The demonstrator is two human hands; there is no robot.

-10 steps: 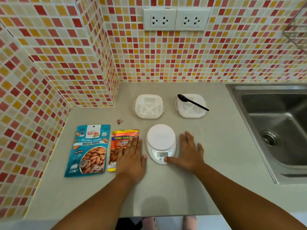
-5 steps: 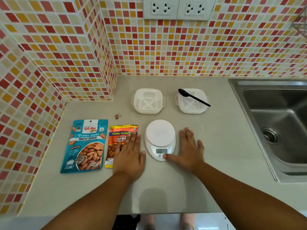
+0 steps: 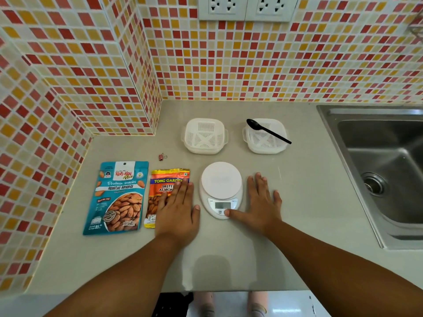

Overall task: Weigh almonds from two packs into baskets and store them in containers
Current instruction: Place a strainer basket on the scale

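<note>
**Hands flat beside the scale**

Nothing on the counter (image 3: 229, 259) has shifted since the earlier frames; both hands stay flat, fingers straight. Left hand (image 3: 177, 209) covers part of the orange almond pack (image 3: 160, 193), whose long axis runs front to back beside the blue almond pack (image 3: 117, 197). Right hand (image 3: 261, 202) lies on the counter, thumb touching the scale (image 3: 220, 188). Behind sit two white baskets (image 3: 204, 136); a black spoon (image 3: 267, 131) lies across the right one, bowl pointing back-left.

left hand (image 3: 177, 211): flat, palm down, fingers straight | right hand (image 3: 261, 205): flat, thumb stretched sideways
</note>
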